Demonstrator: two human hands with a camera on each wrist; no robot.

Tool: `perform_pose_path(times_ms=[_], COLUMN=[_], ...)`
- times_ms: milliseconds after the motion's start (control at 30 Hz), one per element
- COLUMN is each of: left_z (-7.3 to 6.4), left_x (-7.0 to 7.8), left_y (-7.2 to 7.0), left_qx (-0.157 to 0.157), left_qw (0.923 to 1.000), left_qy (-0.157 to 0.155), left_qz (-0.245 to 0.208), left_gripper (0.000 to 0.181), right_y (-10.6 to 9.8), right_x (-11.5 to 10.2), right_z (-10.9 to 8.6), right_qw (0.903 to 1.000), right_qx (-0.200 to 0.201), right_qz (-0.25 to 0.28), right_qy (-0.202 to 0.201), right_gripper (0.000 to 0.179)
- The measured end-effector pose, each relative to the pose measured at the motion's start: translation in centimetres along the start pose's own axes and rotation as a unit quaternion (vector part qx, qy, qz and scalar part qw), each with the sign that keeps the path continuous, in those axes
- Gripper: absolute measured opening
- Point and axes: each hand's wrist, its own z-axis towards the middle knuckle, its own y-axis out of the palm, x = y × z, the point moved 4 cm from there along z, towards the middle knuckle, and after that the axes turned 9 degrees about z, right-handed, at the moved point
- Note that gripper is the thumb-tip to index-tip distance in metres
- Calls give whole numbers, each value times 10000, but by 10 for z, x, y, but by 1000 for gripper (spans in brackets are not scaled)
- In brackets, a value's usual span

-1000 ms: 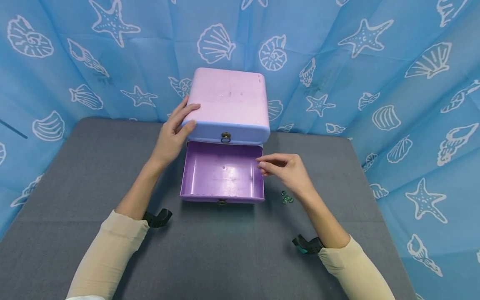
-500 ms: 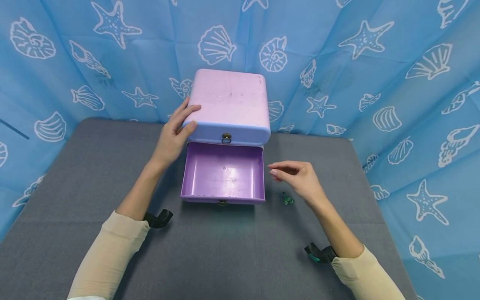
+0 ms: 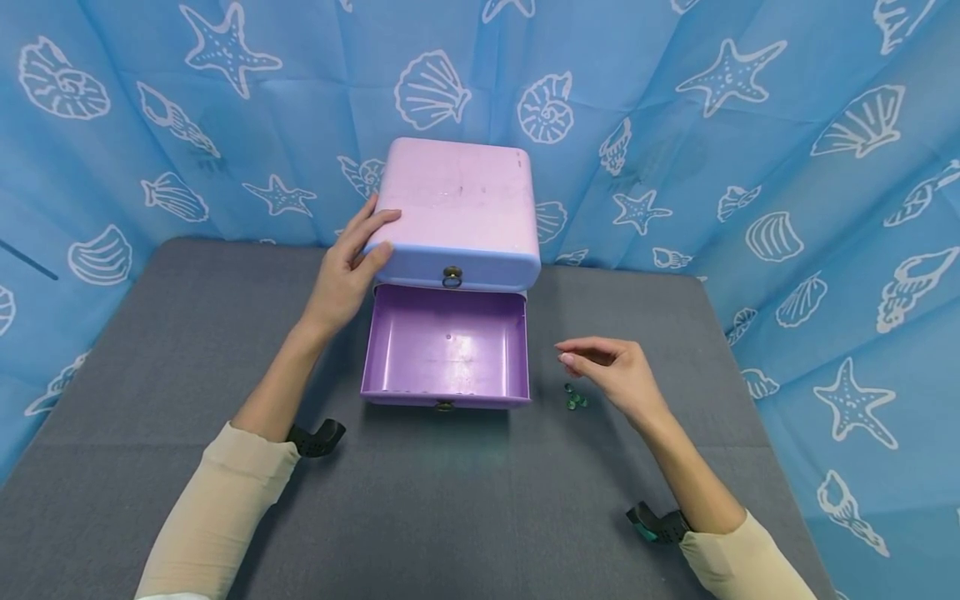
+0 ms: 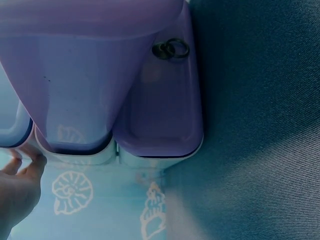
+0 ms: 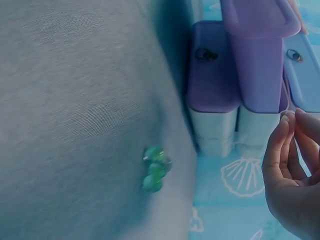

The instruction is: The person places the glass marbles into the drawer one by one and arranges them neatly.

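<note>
A small drawer cabinet [image 3: 457, 196] with a pink top and a blue upper drawer front stands at the back. Below that front, a purple drawer [image 3: 450, 354] is pulled out, and no loose items show inside it. My left hand [image 3: 335, 279] rests on the cabinet's upper left corner, with fingers on its top and side. To the drawer's right, my right hand [image 3: 611, 371] hovers above the table, thumb and fingertips close together; nothing shows between them. Several green glass marbles [image 3: 576, 398] lie on the table just below its fingertips.
The lower purple drawer [image 5: 212, 75] is closed, seen in the right wrist view. A grey cloth covers the table [image 3: 450, 500]. Behind the table hangs a blue curtain [image 3: 600, 83] with white shells and starfish, close to the cabinet's back.
My right hand has moved from the drawer's right edge to the right and toward me, near the marbles. The left hand, cabinet and marbles have stayed in place.
</note>
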Motion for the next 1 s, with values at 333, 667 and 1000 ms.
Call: perform_pose_path(times_ms=[333,667,1000], left_z=[-1,-1,2], left_x=[3,0,-13], left_y=[-1,-1,-1], left_qx=[44,29,69], left_qw=[9996,9999,9999], left_qy=[-22,-1,30], left_qz=[262,135,92], left_gripper=[40,40,40], right_y=[-11,-23,-28], right_x=[24,57,72], right_z=[-13,-33,-37], right_qw=[9999,9996,9996], right_qx=[-50,82,107], right_qz=[108,-50,0], right_qy=[23,251,275], right_gripper=[26,30,29])
